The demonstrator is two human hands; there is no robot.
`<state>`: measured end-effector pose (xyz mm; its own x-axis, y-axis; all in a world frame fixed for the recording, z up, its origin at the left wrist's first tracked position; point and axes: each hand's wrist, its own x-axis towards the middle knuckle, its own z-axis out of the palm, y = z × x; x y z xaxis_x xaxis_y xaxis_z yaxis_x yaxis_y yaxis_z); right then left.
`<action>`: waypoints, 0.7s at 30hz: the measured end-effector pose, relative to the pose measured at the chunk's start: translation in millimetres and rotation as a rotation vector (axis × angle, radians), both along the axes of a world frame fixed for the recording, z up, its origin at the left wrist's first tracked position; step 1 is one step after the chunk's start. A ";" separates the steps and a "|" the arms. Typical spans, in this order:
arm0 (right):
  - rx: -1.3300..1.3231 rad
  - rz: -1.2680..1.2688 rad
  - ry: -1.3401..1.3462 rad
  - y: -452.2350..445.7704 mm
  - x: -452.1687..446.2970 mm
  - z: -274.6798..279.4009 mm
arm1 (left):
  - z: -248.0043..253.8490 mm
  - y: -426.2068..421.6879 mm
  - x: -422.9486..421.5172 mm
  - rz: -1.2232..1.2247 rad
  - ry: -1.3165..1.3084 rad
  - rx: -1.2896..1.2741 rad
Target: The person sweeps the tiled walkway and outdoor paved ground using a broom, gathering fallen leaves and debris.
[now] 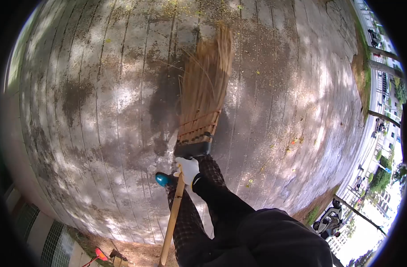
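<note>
Head view, sole picture.

Broom [199, 107]: one, long. Bristles in the upper centre of the frame, tips blurred and judged to be in motion; a few stray strands splay out to the left. Dark band [192, 149] at the centre. Wooden handle [171, 224] slants from there to the bottom edge, left of centre.

Right hand [187, 169]: white glove, black sleeve; fingers curled closed round the handle, just below the band.

Left hand: not in view; its state and hold cannot be told.

Paving [116, 153]: grey, grooved, sun-flecked, with dark patches. Litter [156, 49]: small bits and leaves, thickest in the upper part of the frame.

Shoe [162, 179]: teal, just left of the right hand. Legs [185, 218]: checked cloth, lower centre.

Scooter [330, 218]: lower right. Red object [101, 254]: lower left, kind unclear.

Handling notes, by judgement: the low grip should steer the bristles well. Best kept flat and wide to the paving, with even pressure; strokes along the grooves should lift grit lodged there, and overlapping passes leave fewer streaks. The shoe is best kept clear of the swing.
</note>
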<state>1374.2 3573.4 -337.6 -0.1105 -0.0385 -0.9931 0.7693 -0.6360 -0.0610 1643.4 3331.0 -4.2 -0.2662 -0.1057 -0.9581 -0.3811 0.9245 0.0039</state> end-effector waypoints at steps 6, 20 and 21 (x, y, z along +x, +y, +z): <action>0.606 -0.159 -0.265 366.2 89.5 -44.9 | -104.9 135.1 -186.1 -0.316 -0.057 0.241; 0.204 -0.513 0.118 272.0 4.2 62.6 | -118.7 35.2 -176.3 -0.323 0.496 -0.058; 0.168 -0.482 0.085 222.5 -21.4 70.8 | -109.5 7.9 -166.9 -0.292 0.489 -0.158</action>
<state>1352.8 3795.8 -266.8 -0.1568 0.1964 -0.9679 0.3792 -0.8929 -0.2426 1476.4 3339.0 -113.7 -0.7129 -0.0928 -0.6951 -0.0996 0.9946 -0.0307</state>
